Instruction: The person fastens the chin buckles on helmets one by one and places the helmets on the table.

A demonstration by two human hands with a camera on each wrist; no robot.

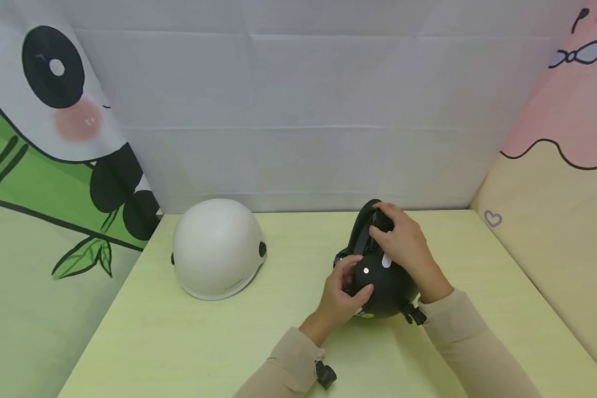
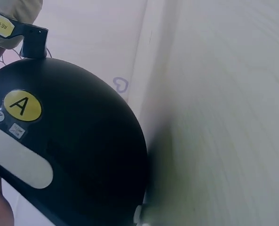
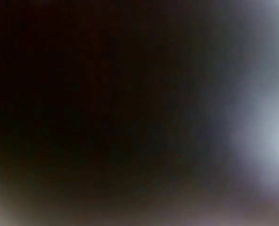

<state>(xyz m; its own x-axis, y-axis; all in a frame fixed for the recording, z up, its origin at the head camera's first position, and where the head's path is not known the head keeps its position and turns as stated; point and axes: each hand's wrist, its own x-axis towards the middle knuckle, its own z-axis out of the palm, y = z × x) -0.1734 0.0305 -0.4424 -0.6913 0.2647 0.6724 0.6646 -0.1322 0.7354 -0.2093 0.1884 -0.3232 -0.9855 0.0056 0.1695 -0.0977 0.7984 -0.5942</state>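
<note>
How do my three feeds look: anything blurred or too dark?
Head view: fairly evenly lit, white rounded helmet and black rounded helmet both clear, soft shadow on the pale yellow-green tabletop; left wrist view: bluish cast, round yellow sticker legible, blurred dark smear beside that black helmet; right wrist view: mostly dark and out of focus, pale glow at right, nothing identifiable.

White helmet (image 1: 218,249), crown uppermost, at the far left of the pale yellow-green worktop (image 1: 139,342); a dark round fitting (image 1: 262,249) marks its right side. Far side: creased white sheet (image 1: 298,99), rising behind the worktop. Left: printed panel (image 1: 30,326) bearing a large dark eye (image 1: 32,72), pink cheek (image 1: 77,120), green band and green leaves (image 1: 79,257). Right: cream panel (image 1: 552,221) with a pink upper area (image 1: 552,121), wavy black border, pale blue bow (image 1: 589,52) and small purple heart outline (image 1: 485,217), the last also visible in the left wrist view.
</note>
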